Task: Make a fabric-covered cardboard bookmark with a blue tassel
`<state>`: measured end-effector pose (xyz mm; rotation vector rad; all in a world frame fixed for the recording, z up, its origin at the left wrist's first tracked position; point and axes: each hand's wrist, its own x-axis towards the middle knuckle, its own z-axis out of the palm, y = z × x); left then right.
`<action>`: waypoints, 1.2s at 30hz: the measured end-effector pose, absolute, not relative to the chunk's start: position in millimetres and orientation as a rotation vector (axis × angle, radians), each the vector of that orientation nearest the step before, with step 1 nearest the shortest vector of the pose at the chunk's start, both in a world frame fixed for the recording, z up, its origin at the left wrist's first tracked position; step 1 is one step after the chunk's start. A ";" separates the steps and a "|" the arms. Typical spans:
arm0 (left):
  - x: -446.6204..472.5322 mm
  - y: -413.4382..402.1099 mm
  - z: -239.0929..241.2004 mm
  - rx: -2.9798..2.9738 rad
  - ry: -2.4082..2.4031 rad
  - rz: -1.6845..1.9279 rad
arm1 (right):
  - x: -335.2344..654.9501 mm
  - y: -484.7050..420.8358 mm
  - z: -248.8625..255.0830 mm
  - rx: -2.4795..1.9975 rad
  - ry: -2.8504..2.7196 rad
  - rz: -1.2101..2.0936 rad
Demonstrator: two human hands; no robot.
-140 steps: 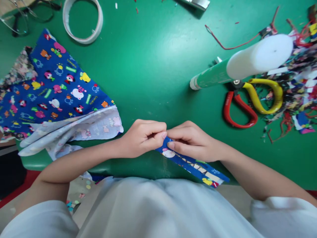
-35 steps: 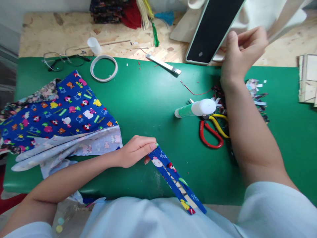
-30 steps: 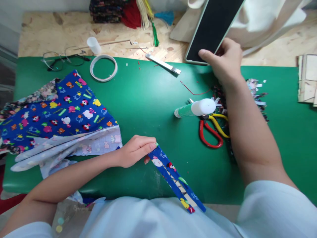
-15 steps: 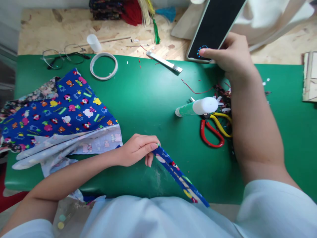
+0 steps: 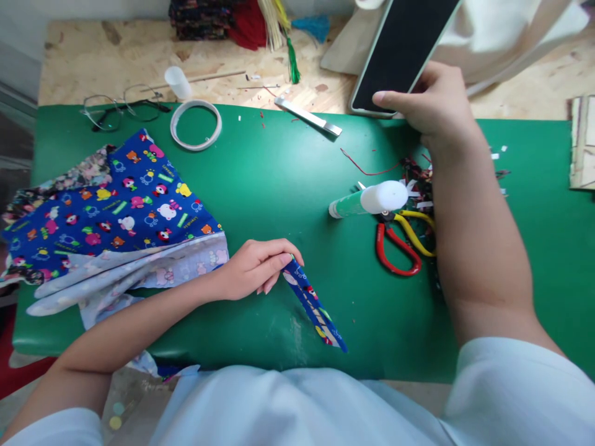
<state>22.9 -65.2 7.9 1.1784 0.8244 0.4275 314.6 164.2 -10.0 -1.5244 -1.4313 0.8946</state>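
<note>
My left hand (image 5: 260, 267) pinches the upper end of a narrow folded strip of blue cartoon-print fabric (image 5: 316, 306), which slants down to the right over the green mat. At the back, my right hand (image 5: 439, 105) grips a smartphone (image 5: 402, 56) by its lower part, thumb on the dark screen and the other fingers hidden behind it. Left of my left hand lies a larger piece of the same blue print fabric (image 5: 144, 204), its pale underside folded over. A glue stick (image 5: 367, 201) with a white cap stands between my hands, beside red and yellow handled scissors (image 5: 400, 248).
On the green mat (image 5: 260, 179) lie a tape roll (image 5: 196, 126), tweezers (image 5: 308, 116), eyeglasses (image 5: 121, 108) and a heap of scraps (image 5: 418, 176) partly behind my right forearm. Tassels (image 5: 292, 56) and a white cap (image 5: 177, 82) rest on the wooden board. Cardboard (image 5: 582, 142) is at the right edge.
My left hand has shifted slightly up and left, and the strip's lower end has swung up and left, away from my shirt. The blue ring on the phone screen has vanished.
</note>
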 end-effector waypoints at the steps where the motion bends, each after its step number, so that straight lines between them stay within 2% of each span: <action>1: 22.8 -65.2 7.6 1.186 0.821 0.424 | 314.7 164.3 -9.8 -1.524 -1.431 0.894; 19: 25.4 -66.1 8.1 1.190 0.832 0.420 | 315.0 158.6 -3.4 -1.465 -1.445 1.041; 36: 25.7 -68.5 8.3 1.194 0.852 0.430 | 310.6 155.6 -3.0 -1.560 -1.523 0.948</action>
